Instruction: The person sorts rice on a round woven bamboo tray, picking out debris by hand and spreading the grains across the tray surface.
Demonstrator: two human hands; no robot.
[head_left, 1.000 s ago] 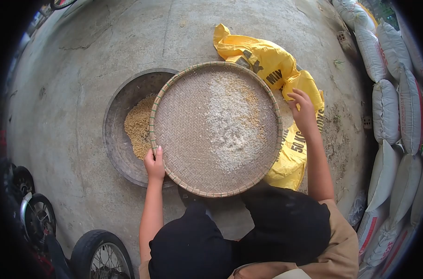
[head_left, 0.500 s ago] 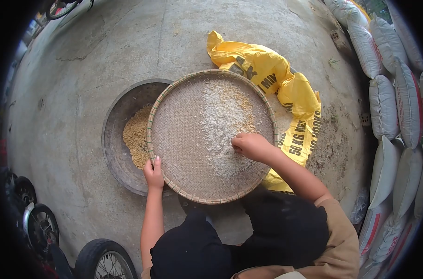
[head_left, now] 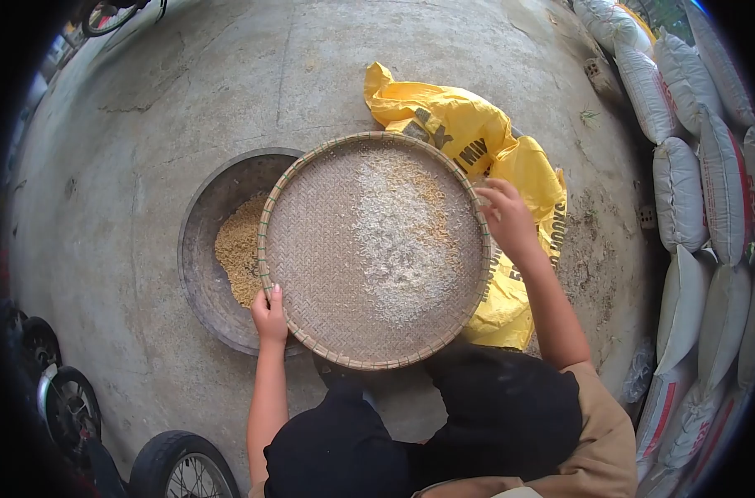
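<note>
A round woven tray (head_left: 311, 241) is held level above my knees, with white grains (head_left: 398, 249) and a strip of yellowish grains (head_left: 434, 203) on its right half. My left hand (head_left: 269, 315) grips the tray's lower left rim, thumb on top. My right hand (head_left: 508, 217) is raised at the tray's right rim, over the yellow sack, its fingers apart and nothing seen in them. Partly under the tray, a dark round basin (head_left: 201, 274) holds a heap of yellowish grain (head_left: 239, 249).
A crumpled yellow sack (head_left: 510, 311) lies on the concrete floor right of the tray. Filled white sacks (head_left: 680, 191) are stacked along the right side. Motorbike wheels (head_left: 182, 469) show at the lower left, and another wheel (head_left: 103, 18) at the top left.
My right hand was beside the tray, then reached in with closed fingers over the white grains, and is now back at the right rim with fingers apart. My left hand has kept its hold.
</note>
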